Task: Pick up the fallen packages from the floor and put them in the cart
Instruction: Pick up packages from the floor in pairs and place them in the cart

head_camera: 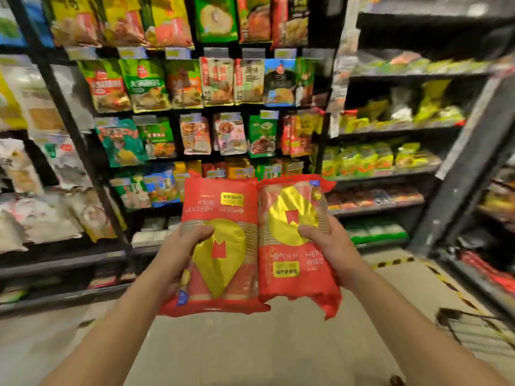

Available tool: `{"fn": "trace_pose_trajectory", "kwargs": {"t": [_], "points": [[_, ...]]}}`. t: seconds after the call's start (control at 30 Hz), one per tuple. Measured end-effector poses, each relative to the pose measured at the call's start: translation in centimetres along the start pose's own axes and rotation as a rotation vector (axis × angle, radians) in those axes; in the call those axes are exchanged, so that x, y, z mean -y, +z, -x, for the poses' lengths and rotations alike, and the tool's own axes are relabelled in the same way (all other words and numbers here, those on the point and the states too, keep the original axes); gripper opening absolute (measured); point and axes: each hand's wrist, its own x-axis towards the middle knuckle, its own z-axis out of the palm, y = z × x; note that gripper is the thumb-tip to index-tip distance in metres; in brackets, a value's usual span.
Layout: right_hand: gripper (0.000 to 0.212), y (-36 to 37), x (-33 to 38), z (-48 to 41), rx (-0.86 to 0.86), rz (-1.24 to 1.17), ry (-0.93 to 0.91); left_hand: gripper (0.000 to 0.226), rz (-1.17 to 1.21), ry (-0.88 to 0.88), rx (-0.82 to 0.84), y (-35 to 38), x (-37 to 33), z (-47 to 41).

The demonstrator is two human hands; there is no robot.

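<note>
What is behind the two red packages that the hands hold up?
Behind the left red package and the right red package stand shelves of snack bags. The lowest shelf rows directly behind them are covered, so their goods cannot be seen.

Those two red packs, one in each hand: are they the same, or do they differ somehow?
The left pack, held by the left hand, is upside down, with its writing inverted near the top. The right pack, held by the right hand, is upright, with readable writing near the bottom. The left pack's blue corner mark sits low, the right pack's high. Both share the same red-and-gold design.
</note>
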Motion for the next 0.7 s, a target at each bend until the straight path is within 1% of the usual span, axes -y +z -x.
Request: {"fn": "trace_pose_trajectory", "kwargs": {"t": [0.07,0.13,0.17,0.2,0.27,0.3,0.33,0.37,0.43,0.47,0.53,0.57,0.6,0.63,0.67,0.7], "points": [[0.054,-5.3,0.1,1.1,-0.076,0.012,0.007,0.078,0.002,-0.039,0.079,4.9,1.9,-1.7],[0.065,-10.1,0.4,2.4,-0.182,0.004,0.006,0.069,-0.001,-0.081,0.156,9.9,3.3,-3.4],[0.066,-12.3,0.6,3.2,-0.239,-0.002,-0.001,0.065,-0.011,-0.100,0.200,12.5,3.9,-4.0],[0.059,-14.5,0.7,4.1,-0.300,-0.002,-0.001,0.063,-0.023,-0.115,0.250,15.1,4.3,-4.6],[0.035,-17.8,1.0,6.2,-0.416,0.001,-0.014,0.070,-0.060,-0.120,0.341,19.8,5.1,-5.6],[0.028,-19.3,1.0,7.4,-0.474,0.004,-0.018,0.074,-0.073,-0.127,0.384,22.0,5.6,-6.0],[0.026,-20.6,1.1,8.5,-0.530,0.001,-0.013,0.073,-0.089,-0.135,0.428,24.1,6.1,-6.4],[0.025,-21.8,0.9,9.5,-0.581,-0.007,-0.011,0.061,-0.111,-0.141,0.468,26.0,6.7,-6.8],[0.026,-23.2,1.0,11.6,-0.673,-0.011,-0.027,0.021,-0.165,-0.157,0.561,29.6,7.8,-7.4],[0.027,-24.0,0.9,12.5,-0.715,-0.013,-0.031,0.014,-0.186,-0.175,0.600,31.1,8.3,-7.7],[0.024,-25.3,0.4,14.3,-0.822,0.017,-0.019,0.015,-0.225,-0.187,0.672,33.9,9.0,-8.2],[0.022,-25.7,0.2,15.1,-0.880,0.022,-0.015,0.020,-0.236,-0.180,0.715,35.2,9.2,-8.5],[0.025,-25.8,0.3,15.9,-0.947,0.013,-0.020,0.023,-0.246,-0.179,0.765,36.4,9.2,-8.5],[0.041,-26.1,0.3,16.6,-0.997,0.016,-0.017,0.020,-0.240,-0.180,0.818,37.5,9.4,-8.6],[0.060,-26.2,0.3,17.2,-1.042,0.016,-0.006,0.012,-0.256,-0.171,0.871,38.7,9.5,-8.7],[0.067,-26.0,0.2,18.0,-1.081,0.010,0.004,0.004,-0.282,-0.167,0.921,39.9,9.9,-8.7]]}}
